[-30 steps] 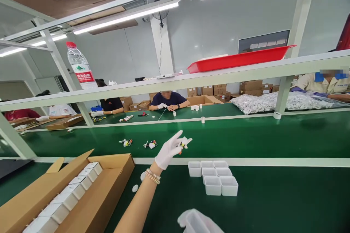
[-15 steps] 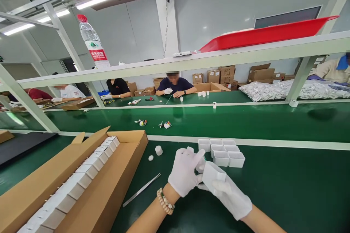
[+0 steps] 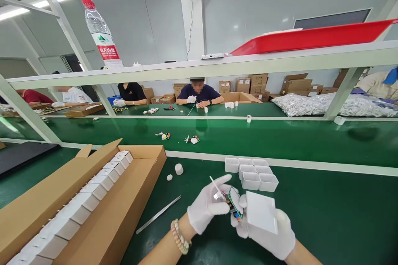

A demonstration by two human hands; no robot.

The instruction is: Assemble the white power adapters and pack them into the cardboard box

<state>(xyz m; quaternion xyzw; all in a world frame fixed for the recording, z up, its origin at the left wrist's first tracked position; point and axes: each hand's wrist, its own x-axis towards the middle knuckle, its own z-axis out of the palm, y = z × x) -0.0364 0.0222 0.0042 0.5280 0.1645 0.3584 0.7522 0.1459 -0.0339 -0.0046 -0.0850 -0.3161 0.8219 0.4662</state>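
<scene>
My white-gloved left hand (image 3: 207, 207) is closed on a small green circuit board (image 3: 235, 203) with coloured wires and white parts, one of them a thin stick pointing up and left. A white plastic box (image 3: 261, 212) is in my gloved right hand (image 3: 278, 238), a flat face turned toward me. The right fingertips also reach the lower edge of the board, beside the box. Behind my hands stands a group of white open-topped boxes (image 3: 251, 181). Metal tweezers (image 3: 158, 214) lie left of my left wrist.
A long cardboard box (image 3: 149, 165) with a row of white boxes stands on the left. A white cap (image 3: 178, 169) and a smaller white piece (image 3: 169, 177) lie near it. Two wired assemblies (image 3: 192, 139) rest beyond the divider. A shelf (image 3: 174, 72) crosses overhead. Co-workers sit opposite.
The white box has turned its flat face toward me and shifted right. The circuit board, mostly hidden before, now shows between my hands. My left hand has moved slightly left and down.
</scene>
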